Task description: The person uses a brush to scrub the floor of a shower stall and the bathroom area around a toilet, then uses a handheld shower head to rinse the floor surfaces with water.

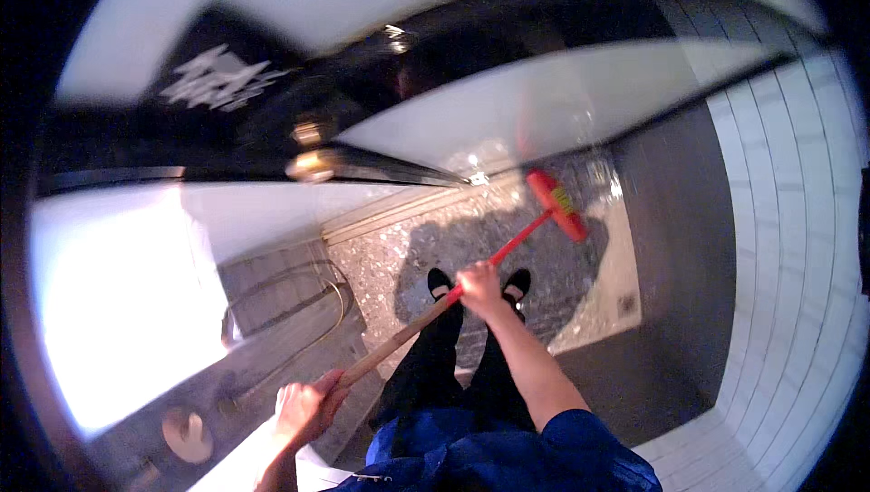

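Both my hands are on a long-handled tool with a wooden handle [391, 350]. Its lower shaft is red and ends in a red crosswise head [556, 205] bearing a yellow-green label; whether it is a broom or a scrubber I cannot tell. My left hand [307, 405] grips the wood near its upper end. Further down, my right hand [481, 288] is closed around the shaft where the red part begins. The head appears over the speckled floor [380, 254], ahead and to the right of my black shoes [518, 283]; contact with the floor is unclear.
A glass panel [544, 104] with dark edging stands ahead, with blurred brass-coloured fittings [312, 164] nearby. Grey wall surface [680, 234] and white tiles [788, 220] rise at right. A square drain [627, 305] is on the floor. A thin hose [340, 305] curves at left.
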The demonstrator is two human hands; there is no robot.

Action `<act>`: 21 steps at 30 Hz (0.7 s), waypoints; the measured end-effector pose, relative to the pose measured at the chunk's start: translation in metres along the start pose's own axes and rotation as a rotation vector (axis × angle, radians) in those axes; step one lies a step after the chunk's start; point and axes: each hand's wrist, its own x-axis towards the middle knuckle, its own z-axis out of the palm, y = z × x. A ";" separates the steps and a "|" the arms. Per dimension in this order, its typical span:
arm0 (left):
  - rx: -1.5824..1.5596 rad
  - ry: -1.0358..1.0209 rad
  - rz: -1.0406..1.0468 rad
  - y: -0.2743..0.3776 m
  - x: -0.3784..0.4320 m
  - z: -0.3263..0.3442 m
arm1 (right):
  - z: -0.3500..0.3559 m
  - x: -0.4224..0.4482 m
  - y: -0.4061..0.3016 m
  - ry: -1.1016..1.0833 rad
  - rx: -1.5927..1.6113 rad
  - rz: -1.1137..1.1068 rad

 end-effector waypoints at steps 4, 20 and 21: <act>-0.283 0.122 -0.250 -0.004 -0.084 -0.024 | 0.024 0.027 -0.094 -0.321 0.062 -0.217; -1.142 1.078 0.181 -0.089 -0.105 0.053 | 0.030 0.055 -0.182 -0.307 0.053 -0.457; -1.226 1.052 0.209 -0.102 -0.092 0.059 | 0.030 0.057 -0.169 -0.301 0.029 -0.420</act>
